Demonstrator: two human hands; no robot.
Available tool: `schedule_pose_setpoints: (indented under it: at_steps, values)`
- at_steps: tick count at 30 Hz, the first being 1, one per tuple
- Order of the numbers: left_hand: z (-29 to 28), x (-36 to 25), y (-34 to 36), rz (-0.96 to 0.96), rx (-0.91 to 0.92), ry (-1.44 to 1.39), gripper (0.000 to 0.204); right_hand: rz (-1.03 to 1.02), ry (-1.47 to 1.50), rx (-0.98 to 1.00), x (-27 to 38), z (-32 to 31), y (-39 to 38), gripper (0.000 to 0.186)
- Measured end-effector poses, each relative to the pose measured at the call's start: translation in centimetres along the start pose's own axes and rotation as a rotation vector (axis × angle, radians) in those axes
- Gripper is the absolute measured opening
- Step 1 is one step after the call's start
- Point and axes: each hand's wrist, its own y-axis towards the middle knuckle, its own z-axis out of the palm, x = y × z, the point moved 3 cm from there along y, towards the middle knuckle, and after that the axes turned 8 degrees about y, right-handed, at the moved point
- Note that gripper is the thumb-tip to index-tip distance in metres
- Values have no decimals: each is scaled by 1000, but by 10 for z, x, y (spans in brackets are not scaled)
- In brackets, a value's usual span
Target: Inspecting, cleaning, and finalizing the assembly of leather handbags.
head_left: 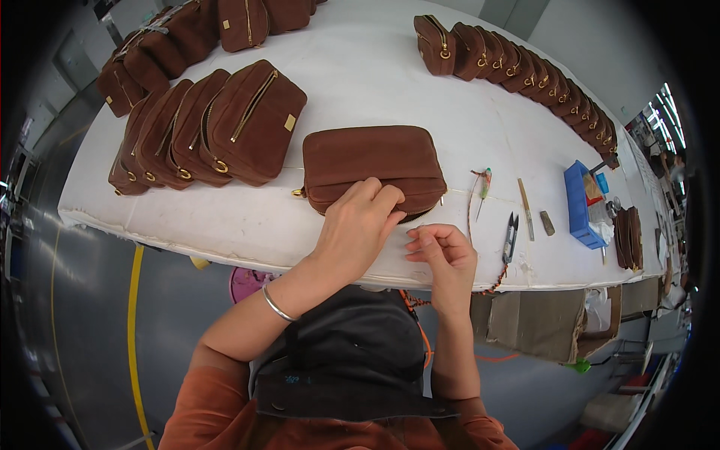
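A brown zipped pouch (371, 154) is set near the front edge of a white worktable (187, 232), its near side steadied by a bare hand. To the pouch's left, similar brown bags (259, 124) are stood in a leaning row; they might be toppled if brushed by a forearm. On the pouch's near side, the left hand (358, 217) is rested with fingers curled against the front panel, and the pouch could be skewed by an uneven push. At its near right corner, the right hand (444, 255) is held with thumb and fingertips nearly together; whether anything fine is pinched cannot be told. Further right of the pouch, a pointed tool (487, 182) and dark snips (511, 234) are laid uncovered; its surface could be scratched if it were swung their way. Among containers, below and left of the pouch, a pink vessel (244, 287) is partly hidden, its contents unseen. Below and right, a cardboard box (536, 322) is seen with white plastic (597, 310) inside. Far right of the pouch, a blue bin (576, 206) is filled with crumpled white material (601, 225) and small mixed items.
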Motion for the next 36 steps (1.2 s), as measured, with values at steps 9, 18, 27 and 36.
schedule_pose_setpoints:
  at_steps: [9, 18, 27, 36]
  values:
    - [-3, 9, 0, -104, 32, -69, 13, 4, 18, -15, 1, 2, -2, 13]
    - [-11, 12, -19, -118, -26, -94, 11, -4, 44, -8, -1, 7, -3, 16]
    - [-10, 13, -22, -200, -22, -214, 9, -3, 29, -7, 0, 11, -4, 15]
    - [-12, 17, -30, -466, 157, -956, 13, 35, 63, 30, -3, 19, -9, 14]
